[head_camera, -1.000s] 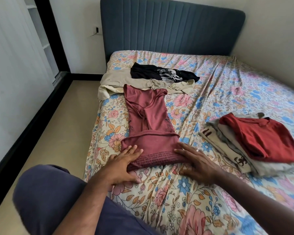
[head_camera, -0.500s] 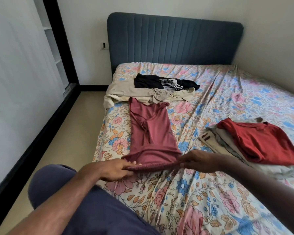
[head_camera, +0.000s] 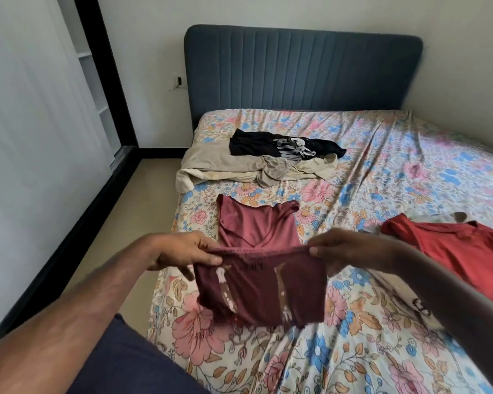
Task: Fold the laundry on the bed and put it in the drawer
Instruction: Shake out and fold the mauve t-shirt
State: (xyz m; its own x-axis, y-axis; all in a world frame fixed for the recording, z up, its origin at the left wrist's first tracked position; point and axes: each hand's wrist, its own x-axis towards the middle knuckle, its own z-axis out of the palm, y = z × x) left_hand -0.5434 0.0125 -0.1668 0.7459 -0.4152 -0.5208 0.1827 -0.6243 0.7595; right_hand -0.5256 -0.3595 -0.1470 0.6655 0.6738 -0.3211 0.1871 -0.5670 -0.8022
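We are mid-fold on the maroon shirt (head_camera: 256,251) at frame centre, left hand (head_camera: 182,251) and right hand (head_camera: 350,248) each pinching its raised fold edge, which we judge must next carry toward the collar, upper frame.

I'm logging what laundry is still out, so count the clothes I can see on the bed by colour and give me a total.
Maroon: 1, the maroon shirt, pinched at its fold by the left hand and right hand.
Red: 1, the red shirt on top of the pile at right; what lies under it is mostly hidden and is not counted.
Black: 1, the black printed shirt.
Beige: 1, the beige garment.
Total: 4
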